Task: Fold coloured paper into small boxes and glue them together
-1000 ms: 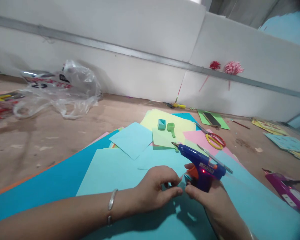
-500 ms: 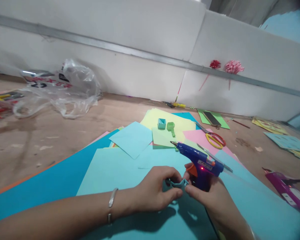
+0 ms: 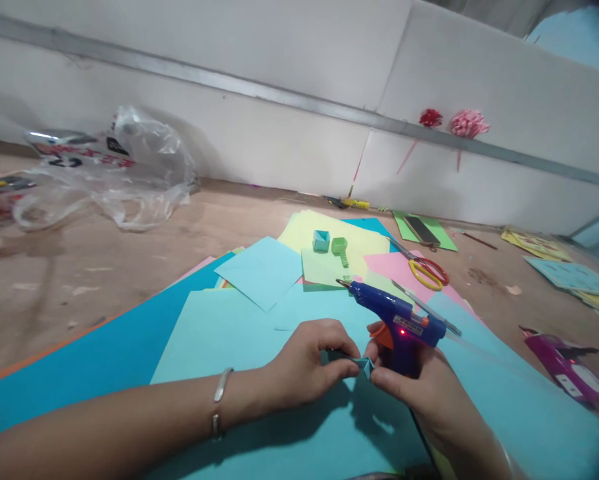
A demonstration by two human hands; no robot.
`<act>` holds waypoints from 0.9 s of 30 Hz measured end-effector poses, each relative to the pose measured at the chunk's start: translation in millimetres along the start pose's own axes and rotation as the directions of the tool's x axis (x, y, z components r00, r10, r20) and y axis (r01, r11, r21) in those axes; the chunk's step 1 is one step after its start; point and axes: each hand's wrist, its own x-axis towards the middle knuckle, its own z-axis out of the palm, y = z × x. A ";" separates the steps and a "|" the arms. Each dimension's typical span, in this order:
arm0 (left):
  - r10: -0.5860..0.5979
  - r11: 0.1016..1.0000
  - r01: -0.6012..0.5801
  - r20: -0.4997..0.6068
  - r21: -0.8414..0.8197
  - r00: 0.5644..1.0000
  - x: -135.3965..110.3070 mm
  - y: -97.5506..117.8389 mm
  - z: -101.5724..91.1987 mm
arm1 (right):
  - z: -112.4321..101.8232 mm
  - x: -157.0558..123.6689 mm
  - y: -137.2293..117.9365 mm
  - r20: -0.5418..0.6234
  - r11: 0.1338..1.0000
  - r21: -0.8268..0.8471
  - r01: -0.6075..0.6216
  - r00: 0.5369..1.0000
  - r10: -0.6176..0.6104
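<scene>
My left hand [image 3: 306,363] pinches a small folded piece of light blue paper [image 3: 362,364] over the large light blue sheets [image 3: 239,327]. My right hand [image 3: 412,380] grips the handle of a blue glue gun [image 3: 396,320] with an orange trigger and a lit red lamp, its nozzle pointing up and left. The thumb and a finger of that hand also pinch the right end of the folded piece. A silver bangle sits on my left wrist.
A small blue paper box [image 3: 321,240] and a green folded piece [image 3: 340,247] rest on yellow paper. Yellow-handled scissors [image 3: 424,270] lie on pink paper. A crumpled plastic bag [image 3: 114,173] is at the left, a purple packet [image 3: 564,367] at the right, paper flowers [image 3: 466,123] on the wall rail.
The folded blue piece between my fingers has been pressed flatter and tighter. Both hands and the glue gun have stayed nearly where they were; the camera has tipped slightly.
</scene>
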 end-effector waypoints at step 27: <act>-0.495 0.757 0.449 0.032 -0.476 0.868 7.4 -6.9 -0.5 | -16.6 -25.0 20.9 -0.307 0.983 -0.168 0.079 0.943 -0.128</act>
